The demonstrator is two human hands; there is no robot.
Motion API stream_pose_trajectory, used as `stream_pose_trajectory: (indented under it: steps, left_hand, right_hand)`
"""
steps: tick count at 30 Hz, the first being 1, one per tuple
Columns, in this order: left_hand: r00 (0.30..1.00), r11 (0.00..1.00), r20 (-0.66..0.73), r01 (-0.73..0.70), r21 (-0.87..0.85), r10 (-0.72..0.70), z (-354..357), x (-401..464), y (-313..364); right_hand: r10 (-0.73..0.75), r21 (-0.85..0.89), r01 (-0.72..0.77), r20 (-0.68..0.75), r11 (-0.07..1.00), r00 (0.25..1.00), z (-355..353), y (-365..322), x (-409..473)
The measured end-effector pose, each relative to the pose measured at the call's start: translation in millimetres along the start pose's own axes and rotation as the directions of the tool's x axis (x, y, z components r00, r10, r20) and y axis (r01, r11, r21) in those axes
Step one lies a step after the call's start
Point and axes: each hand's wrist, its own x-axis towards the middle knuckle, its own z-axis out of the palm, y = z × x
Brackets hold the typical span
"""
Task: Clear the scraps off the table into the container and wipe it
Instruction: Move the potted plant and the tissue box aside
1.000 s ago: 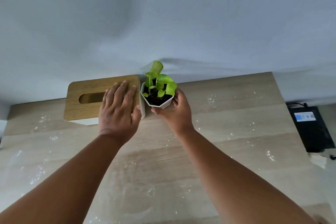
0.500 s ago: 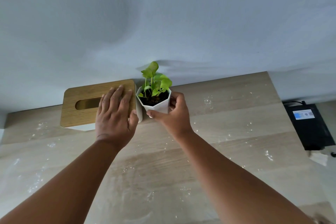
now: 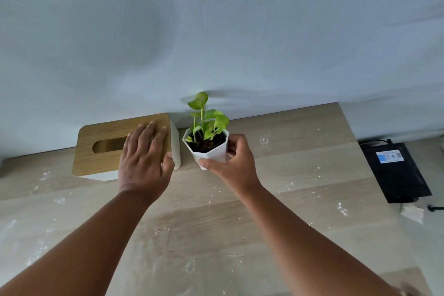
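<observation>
A white tissue box with a wooden lid (image 3: 103, 146) stands at the back of the pale wooden table (image 3: 300, 175), against the wall. My left hand (image 3: 144, 161) lies flat on the lid's right end, thumb down the box's side. Right of it is a small white faceted plant pot (image 3: 211, 154) with green leaves. My right hand (image 3: 233, 161) grips the pot round its right side, thumb in front. Small white scraps and wet specks (image 3: 265, 139) are scattered over the table.
A black device with a blue-white label (image 3: 394, 170) sits off the table's right edge, a cable and a white scrap of paper (image 3: 413, 214) beside it. A pale wall rises behind the table.
The plant pot, in my right hand, has gone from tilted toward me to upright and shifted slightly right of the tissue box. My left hand stays on the lid.
</observation>
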Motion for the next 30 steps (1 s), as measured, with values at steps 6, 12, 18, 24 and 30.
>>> stream_pose_trajectory:
  steps: [6,12,18,24,30]
  left_hand:
    - [1.000,1.000,0.009,-0.003,-0.001,0.003,-1,0,0]
    - [1.000,1.000,0.018,-0.003,0.006,0.003,-2,0,0]
    - [1.000,1.000,0.022,0.000,-0.004,0.000,-2,0,2]
    - [1.000,1.000,0.014,-0.002,0.001,0.002,1,-1,-2]
    - [1.000,1.000,0.020,0.002,0.000,-0.002,6,-1,-6]
  right_hand:
    - [-0.024,0.011,0.025,-0.044,1.000,0.999,-25,-3,-5]
    - [-0.050,0.053,0.056,-0.120,0.997,0.991,-59,-3,-5]
    - [-0.047,0.040,0.056,-0.191,0.998,0.981,-96,6,-1]
    - [-0.053,0.033,0.065,-0.284,0.997,0.957,-132,13,6]
    - [-0.027,0.123,0.087,-0.423,0.989,0.906,-164,17,26]
